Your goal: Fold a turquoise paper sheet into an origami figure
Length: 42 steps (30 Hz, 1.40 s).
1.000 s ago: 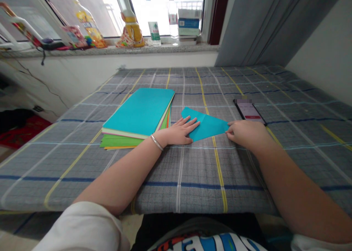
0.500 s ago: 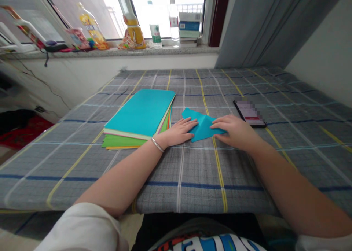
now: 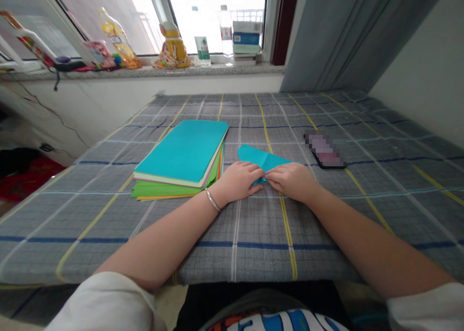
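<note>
Working at a surface spread with plaid cloth point(image 3: 261, 229), person seated at its near edge, patterned shirt point(image 3: 282, 321) and white sleeves point(image 3: 108, 299) nearest the camera. Both forearms reach forward; a silver bangle point(image 3: 212, 199) is on the left wrist. Left hand point(image 3: 239, 180): fingers close together and bent over the near left part of a folded blue paper point(image 3: 270, 159), thumb lower down; whether they grip it, cannot tell. Right hand point(image 3: 295, 180): thumb and fingers gathered, pinching the paper's near edge, tips just beside those of the left. The paper lies on the cloth between the hands, its far part exposed, with a crease across it. To the left, a stack of coloured sheets point(image 3: 184, 150), blue on top, green and orange edges showing below; the left wrist overlaps its near corner in view. To the right, well apart from the paper, a phone point(image 3: 324, 150), screen pixelated. Beyond, a windowsill point(image 3: 145, 73) carries a tube point(image 3: 202, 50), a clear bottle point(image 3: 226, 34) and stacked boxes point(image 3: 247, 41); grey curtain point(image 3: 326, 36) at right.
</note>
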{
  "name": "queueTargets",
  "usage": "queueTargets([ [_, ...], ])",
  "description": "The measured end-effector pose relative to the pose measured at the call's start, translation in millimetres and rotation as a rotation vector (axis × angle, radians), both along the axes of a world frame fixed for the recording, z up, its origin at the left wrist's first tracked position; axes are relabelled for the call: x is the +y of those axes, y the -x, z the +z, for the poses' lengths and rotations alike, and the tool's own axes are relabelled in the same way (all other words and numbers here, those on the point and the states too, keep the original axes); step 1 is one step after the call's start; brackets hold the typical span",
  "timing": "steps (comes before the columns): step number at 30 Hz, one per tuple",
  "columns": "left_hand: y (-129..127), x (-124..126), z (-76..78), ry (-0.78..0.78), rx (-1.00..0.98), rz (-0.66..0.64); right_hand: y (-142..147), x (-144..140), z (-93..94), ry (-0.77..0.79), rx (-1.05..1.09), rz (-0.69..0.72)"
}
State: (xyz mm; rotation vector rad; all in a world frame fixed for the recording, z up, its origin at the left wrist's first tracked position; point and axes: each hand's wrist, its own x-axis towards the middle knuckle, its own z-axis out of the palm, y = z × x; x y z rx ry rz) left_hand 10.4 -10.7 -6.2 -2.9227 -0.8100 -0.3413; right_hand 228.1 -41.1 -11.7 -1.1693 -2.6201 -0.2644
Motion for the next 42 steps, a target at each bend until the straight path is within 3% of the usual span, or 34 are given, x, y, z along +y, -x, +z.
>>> queueTargets([
  [10, -10, -6, -8.5, -0.237, -0.113, 0.091, 10, -3, 0.3, -0.124, 0.160, -0.179],
  [24, -9, -5, -3.8, -0.292, -0.202, 0.049, 14, -4, 1.8, -0.140, 0.230, -0.158],
  [31, -5, -1, -3.5, -0.300, -0.231, 0.058, 1, -1, 5.3, -0.145, 0.228, -0.199],
  [42, 7, 6, 2.0, -0.314, -0.484, 0.150, -42, 19, 1.5, -0.221, 0.474, -0.178],
])
